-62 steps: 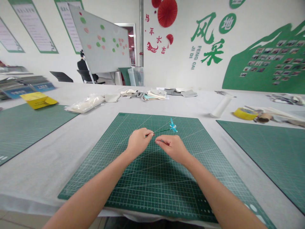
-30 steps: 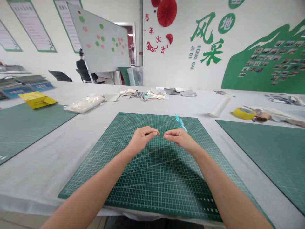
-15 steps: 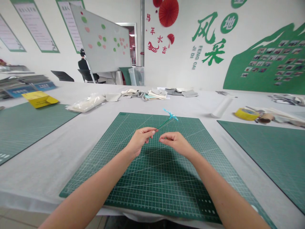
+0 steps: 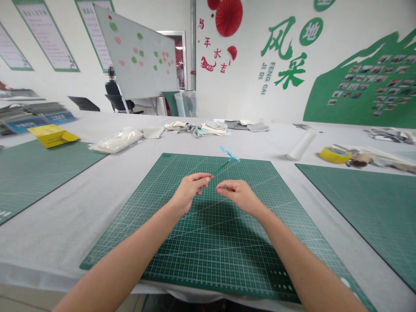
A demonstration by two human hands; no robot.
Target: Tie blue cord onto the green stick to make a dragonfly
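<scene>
Between the thumb and fingertips of my left hand is the lower end of an artificial flower's thin green stem. Slanting up and to the right, the flower ends in narrow, glossy light-blue petals. My right hand is closed in a pinch just right of the left fingertips, apart from them and below the blossom. Whatever its fingers may hold is too small or hidden to make out. Both hands are raised over a green cutting mat with a white grid, and their shadow falls on it.
More cutting mats lie left and right. Along the far side are a yellow envelope, a plastic-wrapped packet, fabric scraps, a white roll and yellow tape. A person sits beyond the table.
The flower has tipped slightly left and its petals have turned a little. My left hand still grips the stem, and both hands have hardly shifted.
</scene>
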